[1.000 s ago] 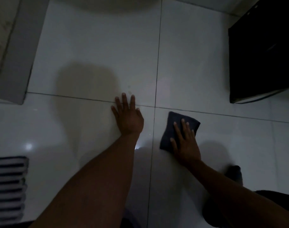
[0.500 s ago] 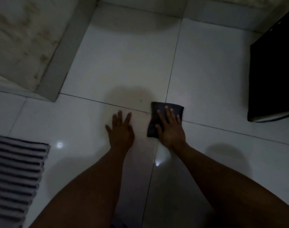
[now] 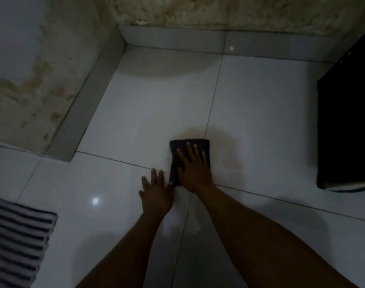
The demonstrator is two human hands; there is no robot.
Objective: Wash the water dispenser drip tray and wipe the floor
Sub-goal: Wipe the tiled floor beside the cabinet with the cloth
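Fingers (image 3: 190, 152) of the right hand (image 3: 195, 173) lay straight and slightly spread, pressing a dark folded cloth (image 3: 200, 143) flat against the white tiled floor (image 3: 156, 100), as I watched through the head camera. Nothing curled round the cloth; the palm simply bore down on it. The cloth sat over the grout lines between tiles, its far edge showing beyond the fingertips and its left edge just beside the left hand (image 3: 156, 196). That hand rested palm down on bare tile, its fingers (image 3: 154, 177) straight and close together, holding nothing. Whether its thumb side touched the cloth's near corner, I could not tell. Both forearms reached in from the bottom of the view. A faint brownish ring darkened the tile around and to the right of the cloth. A grey-and-dark striped mat (image 3: 17, 235) lay at the lower left, well apart from the hands. A black boxy object (image 3: 348, 132) stood on the floor at the right edge. Grey skirting (image 3: 173, 39) ran along the foot of the stained walls (image 3: 32, 80), which met in a corner beyond the cloth.
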